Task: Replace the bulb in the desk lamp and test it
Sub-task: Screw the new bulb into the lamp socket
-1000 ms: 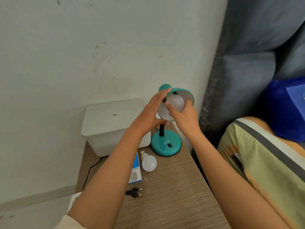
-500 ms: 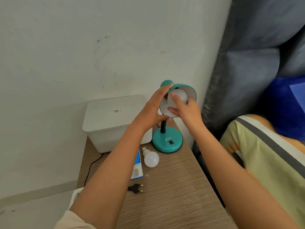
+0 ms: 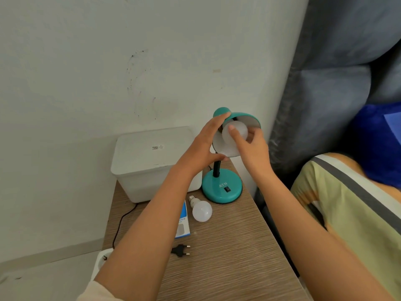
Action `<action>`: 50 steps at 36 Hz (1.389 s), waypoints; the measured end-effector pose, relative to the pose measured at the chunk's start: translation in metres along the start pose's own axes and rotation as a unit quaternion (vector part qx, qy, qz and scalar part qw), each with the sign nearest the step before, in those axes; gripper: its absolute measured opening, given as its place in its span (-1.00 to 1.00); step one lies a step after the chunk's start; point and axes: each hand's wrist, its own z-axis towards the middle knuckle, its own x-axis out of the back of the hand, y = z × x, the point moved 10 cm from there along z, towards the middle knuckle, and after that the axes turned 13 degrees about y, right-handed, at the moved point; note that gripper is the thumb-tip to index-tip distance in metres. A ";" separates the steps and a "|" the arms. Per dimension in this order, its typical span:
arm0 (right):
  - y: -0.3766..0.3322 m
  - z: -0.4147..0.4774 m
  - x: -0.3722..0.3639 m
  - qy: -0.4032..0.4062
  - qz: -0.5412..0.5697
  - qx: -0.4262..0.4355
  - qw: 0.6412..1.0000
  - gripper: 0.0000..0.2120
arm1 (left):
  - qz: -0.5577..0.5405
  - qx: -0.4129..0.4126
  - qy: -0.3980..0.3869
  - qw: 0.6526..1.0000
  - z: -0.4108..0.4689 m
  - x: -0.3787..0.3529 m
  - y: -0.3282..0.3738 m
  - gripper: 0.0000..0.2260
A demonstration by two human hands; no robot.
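A teal desk lamp [image 3: 221, 187] stands at the back right of the wooden table [image 3: 227, 257], its shade [image 3: 247, 118] tilted toward me. My left hand [image 3: 206, 146] grips the shade's rim from the left. A white bulb [image 3: 237, 130] sits inside the shade, and my right hand [image 3: 251, 146] holds it with thumb and fingers wrapped round. A second white bulb [image 3: 201, 210] lies on the table in front of the lamp base, its screw cap pointing away. The lamp's black plug [image 3: 180, 250] lies loose on the table.
A white plastic box [image 3: 149, 161] stands against the wall left of the lamp. A blue and white bulb carton [image 3: 183, 224] lies beside the loose bulb. A white socket strip [image 3: 102, 260] sits on the floor at left. Bedding and a grey headboard [image 3: 325, 105] are at right.
My right hand has turned round the bulb in the shade, thumb now across its front. The left hand keeps its hold on the shade. The camera has shifted slightly.
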 end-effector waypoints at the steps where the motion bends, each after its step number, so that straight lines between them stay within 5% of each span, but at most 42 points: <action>1: -0.005 -0.001 0.003 0.013 -0.014 0.031 0.999 -0.45 | 0.000 0.001 -0.001 1.000 0.000 0.000 0.000 -0.09; 6: 0.006 0.001 0.000 -0.008 0.008 -0.021 1.000 -0.57 | 0.000 -0.002 0.003 1.000 0.000 0.001 0.001 -0.10; 10: -0.008 -0.002 0.005 0.019 -0.022 0.058 0.998 -0.50 | 0.001 0.004 0.000 1.000 0.000 0.000 0.000 -0.11; 14: 0.006 0.002 0.000 -0.013 0.003 -0.021 1.000 -0.57 | 0.002 0.000 0.002 1.000 0.001 0.001 0.001 -0.10; 18: -0.010 -0.002 0.003 0.009 -0.023 0.062 0.998 -0.52 | 0.000 0.005 0.000 1.000 0.001 -0.001 0.000 -0.10; 21: 0.004 0.002 -0.003 -0.028 -0.009 -0.017 0.999 -0.70 | 0.000 0.006 0.004 1.000 0.000 0.001 -0.001 -0.09; 26: -0.007 -0.002 0.002 0.001 -0.029 0.059 0.998 -0.50 | 0.004 0.009 0.001 1.000 0.000 0.000 -0.001 -0.10; 29: 0.007 0.001 -0.003 -0.032 0.010 -0.028 0.999 -0.56 | 0.003 0.012 0.004 1.000 0.000 0.001 -0.001 -0.10; 33: -0.013 -0.003 0.005 0.013 -0.012 0.071 0.997 -0.51 | 0.001 0.014 0.000 1.000 0.000 0.000 -0.001 -0.09; 37: -0.001 0.004 0.001 -0.018 0.000 0.002 1.000 -0.67 | 0.000 0.015 0.003 1.000 -0.001 0.002 -0.001 -0.09; 42: -0.020 -0.001 0.006 0.021 -0.028 0.113 0.993 -0.51 | 0.000 0.015 -0.002 1.000 0.000 -0.001 -0.001 -0.09; 47: -0.006 0.007 0.003 -0.012 -0.019 0.023 0.999 -0.54 | 0.005 0.021 -0.004 1.000 0.000 0.001 -0.003 -0.10; 50: -0.022 -0.002 0.006 0.023 -0.025 0.105 0.994 -0.52 | 0.008 0.017 -0.007 1.000 0.000 -0.002 -0.001 -0.09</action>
